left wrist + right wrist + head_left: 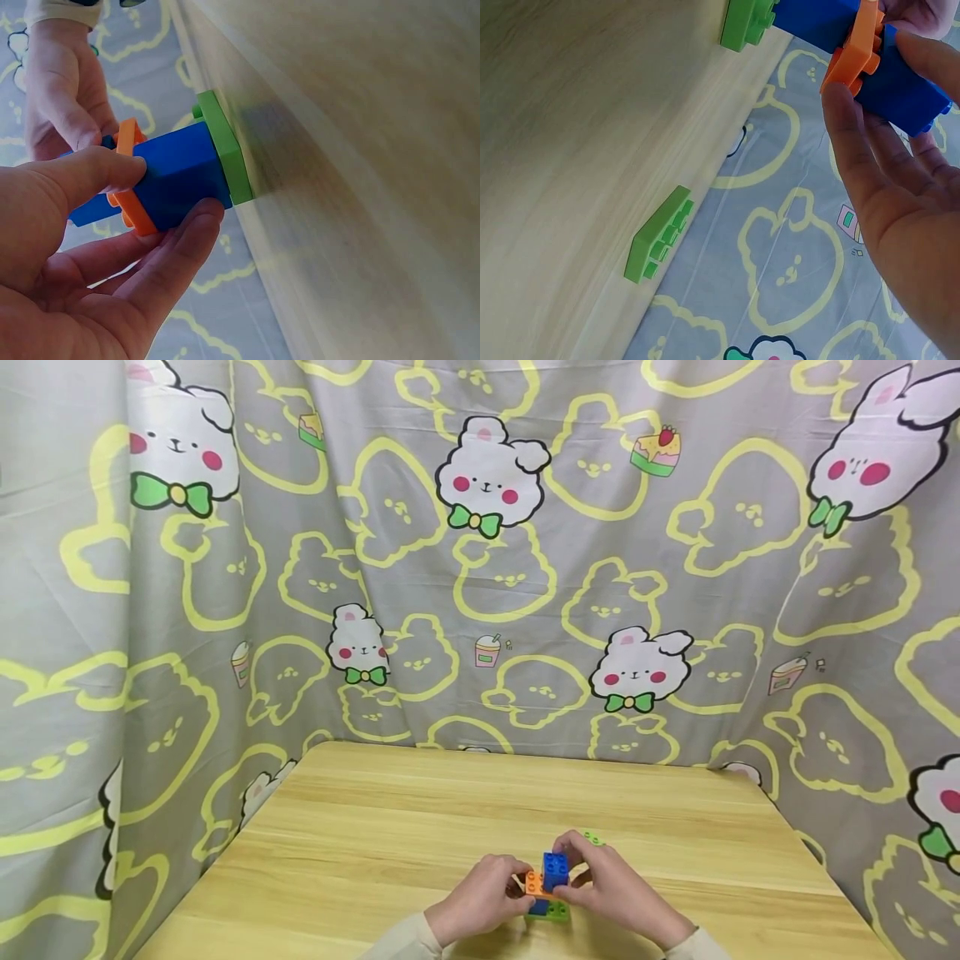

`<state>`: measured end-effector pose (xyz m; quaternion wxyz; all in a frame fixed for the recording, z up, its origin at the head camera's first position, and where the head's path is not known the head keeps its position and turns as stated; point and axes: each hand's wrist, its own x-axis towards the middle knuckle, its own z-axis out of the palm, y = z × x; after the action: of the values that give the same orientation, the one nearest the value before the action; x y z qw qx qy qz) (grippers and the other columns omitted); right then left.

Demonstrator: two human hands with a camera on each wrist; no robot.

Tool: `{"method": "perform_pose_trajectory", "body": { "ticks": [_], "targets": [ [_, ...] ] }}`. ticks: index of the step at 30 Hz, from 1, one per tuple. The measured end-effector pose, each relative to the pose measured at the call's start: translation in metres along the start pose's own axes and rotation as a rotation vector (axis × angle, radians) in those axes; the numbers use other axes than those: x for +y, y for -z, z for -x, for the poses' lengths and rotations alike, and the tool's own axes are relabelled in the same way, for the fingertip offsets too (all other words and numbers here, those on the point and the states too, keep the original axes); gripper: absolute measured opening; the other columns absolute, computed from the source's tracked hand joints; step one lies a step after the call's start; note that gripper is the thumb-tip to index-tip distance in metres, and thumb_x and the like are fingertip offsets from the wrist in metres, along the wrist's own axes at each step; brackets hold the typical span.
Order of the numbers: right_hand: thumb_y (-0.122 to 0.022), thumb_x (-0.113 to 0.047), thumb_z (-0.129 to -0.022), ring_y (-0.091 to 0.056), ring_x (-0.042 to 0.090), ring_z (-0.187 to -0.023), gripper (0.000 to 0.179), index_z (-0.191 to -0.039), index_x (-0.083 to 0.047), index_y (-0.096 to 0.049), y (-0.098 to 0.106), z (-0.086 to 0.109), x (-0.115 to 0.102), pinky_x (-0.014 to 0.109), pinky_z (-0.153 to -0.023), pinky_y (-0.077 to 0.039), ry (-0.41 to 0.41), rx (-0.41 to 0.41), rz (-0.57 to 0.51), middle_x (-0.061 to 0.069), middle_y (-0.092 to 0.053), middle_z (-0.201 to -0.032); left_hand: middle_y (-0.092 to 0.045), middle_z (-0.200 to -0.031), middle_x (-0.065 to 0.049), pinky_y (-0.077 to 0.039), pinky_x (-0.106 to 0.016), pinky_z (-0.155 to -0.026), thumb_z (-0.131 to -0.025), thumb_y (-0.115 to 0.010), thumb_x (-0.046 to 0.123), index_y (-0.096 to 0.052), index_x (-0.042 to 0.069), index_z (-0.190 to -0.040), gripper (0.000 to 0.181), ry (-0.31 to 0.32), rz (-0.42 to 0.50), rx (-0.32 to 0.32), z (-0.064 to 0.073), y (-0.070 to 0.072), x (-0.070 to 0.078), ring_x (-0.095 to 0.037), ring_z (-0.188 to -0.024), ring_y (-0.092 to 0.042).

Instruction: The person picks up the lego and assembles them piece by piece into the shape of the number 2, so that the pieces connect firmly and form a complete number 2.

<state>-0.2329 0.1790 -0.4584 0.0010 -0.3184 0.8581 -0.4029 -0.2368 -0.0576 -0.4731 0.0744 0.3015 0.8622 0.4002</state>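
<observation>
A small stack of toy building bricks stands on the wooden table. Its green base plate (227, 150) lies lowest, with a blue brick (184, 176) on it and a flat orange brick (533, 883) above that. My left hand (486, 897) grips the lower blue brick from the left, thumb on one face and fingers on another. A second blue brick (555, 870) is at the orange brick's top, pinched between thumb and fingers of my right hand (618, 893). Some orange studs show beside this upper brick in the right wrist view; whether it is pressed fully down I cannot tell.
Another green studded plate (660, 236) lies alone on the table, partly hidden behind my right hand in the head view. The wooden table (420, 810) reaches back to a grey patterned curtain (420, 610), which also hangs along both sides.
</observation>
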Motion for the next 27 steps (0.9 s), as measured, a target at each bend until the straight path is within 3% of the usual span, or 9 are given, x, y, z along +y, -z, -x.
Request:
{"method": "perform_pose_trajectory", "body": {
  "ticks": [12,27],
  "targets": [
    [-0.079,-0.020,-0.092,-0.071,0.010,-0.093,0.035,-0.115,-0.015,-0.054,0.0017,0.0002,0.0023,0.024,-0.076,-0.059,-0.035,-0.028,-0.047,0.002,-0.070,-0.109,-0.068,-0.091,0.006,-0.053,-0.013,-0.066,-0.090,-0.078,0.010,-0.075,0.004,-0.107,0.018,-0.013,-0.019,0.008,0.0010,-0.0009,-0.0005,0.004,-0.073,-0.063],
    [-0.078,-0.019,-0.092,-0.071,0.011,-0.093,0.037,-0.119,-0.012,-0.053,0.0041,-0.0002,0.0038,0.027,-0.077,-0.061,-0.070,-0.054,-0.098,0.005,-0.069,-0.107,-0.069,-0.092,0.005,-0.054,-0.014,-0.065,-0.090,-0.079,0.011,-0.075,0.004,-0.108,0.020,0.001,-0.016,0.006,-0.0013,-0.0003,0.0010,0.003,-0.073,-0.064]
  ]
}}
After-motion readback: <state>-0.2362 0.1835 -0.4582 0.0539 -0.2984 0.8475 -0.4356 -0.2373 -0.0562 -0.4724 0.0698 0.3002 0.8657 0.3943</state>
